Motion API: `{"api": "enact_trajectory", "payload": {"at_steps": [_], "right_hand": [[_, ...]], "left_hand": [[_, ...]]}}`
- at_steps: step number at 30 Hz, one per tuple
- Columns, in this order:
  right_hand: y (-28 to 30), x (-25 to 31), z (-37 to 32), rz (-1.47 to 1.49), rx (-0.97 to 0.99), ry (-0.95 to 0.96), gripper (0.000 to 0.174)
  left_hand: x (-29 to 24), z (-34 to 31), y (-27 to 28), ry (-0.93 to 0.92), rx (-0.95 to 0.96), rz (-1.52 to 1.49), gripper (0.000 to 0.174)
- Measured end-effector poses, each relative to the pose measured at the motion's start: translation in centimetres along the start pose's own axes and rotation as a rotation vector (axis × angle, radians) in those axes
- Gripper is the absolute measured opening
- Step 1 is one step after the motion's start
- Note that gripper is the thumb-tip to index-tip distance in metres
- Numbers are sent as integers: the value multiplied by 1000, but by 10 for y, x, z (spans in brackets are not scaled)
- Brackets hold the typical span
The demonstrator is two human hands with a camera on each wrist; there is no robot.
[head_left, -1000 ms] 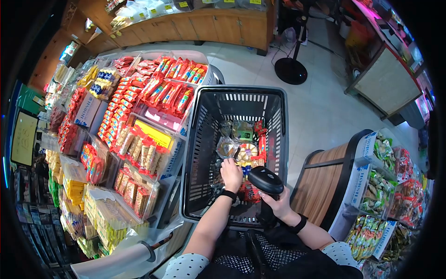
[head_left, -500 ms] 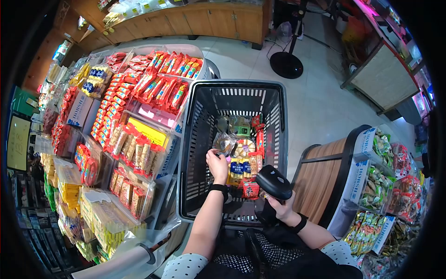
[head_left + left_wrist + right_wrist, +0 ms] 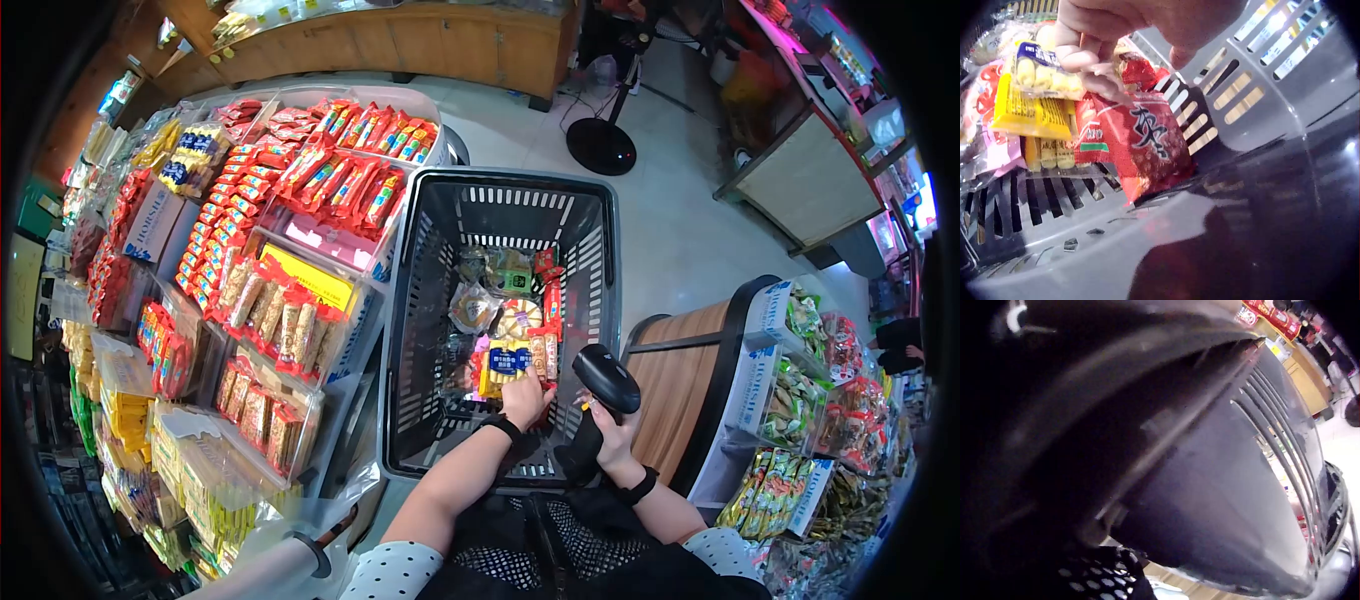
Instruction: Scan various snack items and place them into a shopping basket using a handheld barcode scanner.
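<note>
In the head view the left hand (image 3: pixel 524 403) is low inside the black basket (image 3: pixel 402 300), beside a yellow-and-blue packet (image 3: pixel 503 362). The left wrist view shows its fingers (image 3: pixel 1088 59) bent over the top edge of a red packet (image 3: pixel 1147 140), touching it, with the thumb apart. Left of them lies the yellow packet (image 3: pixel 1032 115). The right hand (image 3: pixel 614 438) grips a black handheld scanner (image 3: pixel 606 378) over the basket's right side. Only dark surfaces and the basket wall (image 3: pixel 1210 494) fill the right wrist view; that hand is hidden there.
Bins of red-wrapped snacks (image 3: pixel 230 215) stand left of the basket. To the right are a wood-panelled stand (image 3: pixel 675 375) and bagged goods (image 3: pixel 790 400). A round black stand base (image 3: pixel 601 147) is on the floor beyond. A plastic roll (image 3: pixel 275 570) lies lower left.
The left hand has moved from the basket's left side to the right and nearer the body, over the red packet. The right hand and scanner have shifted slightly right, the scanner tilting more upright.
</note>
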State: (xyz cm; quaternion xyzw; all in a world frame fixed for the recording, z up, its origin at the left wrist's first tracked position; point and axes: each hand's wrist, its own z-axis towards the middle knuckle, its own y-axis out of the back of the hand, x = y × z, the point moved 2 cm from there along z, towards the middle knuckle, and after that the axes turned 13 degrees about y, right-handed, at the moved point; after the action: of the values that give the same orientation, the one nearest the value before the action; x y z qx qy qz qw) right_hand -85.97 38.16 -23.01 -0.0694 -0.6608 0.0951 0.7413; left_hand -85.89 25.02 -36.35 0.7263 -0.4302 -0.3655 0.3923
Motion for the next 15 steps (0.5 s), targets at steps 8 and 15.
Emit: {"api": "enact_trajectory", "payload": {"at_steps": [8, 15], "right_hand": [[-16, 6, 6, -136, 31, -1, 24], [-22, 1, 6, -215, 20, 42, 23]], "left_hand": [[11, 18, -19, 97, 39, -195, 47], [9, 23, -16, 200, 72, -200, 57]]}}
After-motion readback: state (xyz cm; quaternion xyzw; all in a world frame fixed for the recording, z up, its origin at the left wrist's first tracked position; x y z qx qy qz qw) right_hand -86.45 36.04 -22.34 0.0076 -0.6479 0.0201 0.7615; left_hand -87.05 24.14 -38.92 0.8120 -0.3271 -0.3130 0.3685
